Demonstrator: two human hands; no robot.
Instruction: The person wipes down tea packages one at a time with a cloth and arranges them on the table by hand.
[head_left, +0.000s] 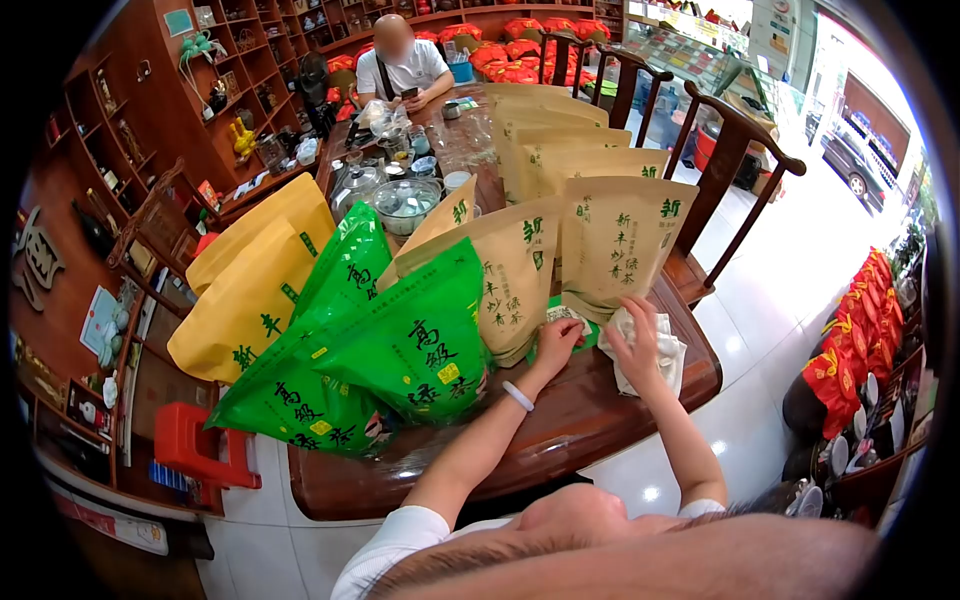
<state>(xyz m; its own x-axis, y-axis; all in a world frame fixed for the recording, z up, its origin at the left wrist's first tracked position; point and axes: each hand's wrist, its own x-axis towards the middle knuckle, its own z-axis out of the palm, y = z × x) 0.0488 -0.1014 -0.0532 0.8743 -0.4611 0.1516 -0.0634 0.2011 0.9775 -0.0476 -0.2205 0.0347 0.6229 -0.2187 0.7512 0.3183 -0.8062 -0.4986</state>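
My left hand (558, 340) has its fingers bent together over a small green-and-white packet (566, 315) on the dark wooden table (540, 425); what they pinch, if anything, is too small to tell. Beside it, my right hand (635, 338) hangs over a crumpled white cloth (662, 362), fingers apart. Just beyond both hands stands a brown paper bag (618, 240) with dark writing, and another brown bag (515, 265) is to its left. Two bright green bags, one in front (430, 340) and one leaning at the left (290, 395), are left of my left arm.
Yellow bags (250, 290) stand at the table's left side, more brown bags (550, 130) farther back. Glass tea ware (405, 200) is mid-table. A person (405, 70) sits at the far end. Wooden chairs (735, 165) line the right; a red stool (200, 445) is lower left.
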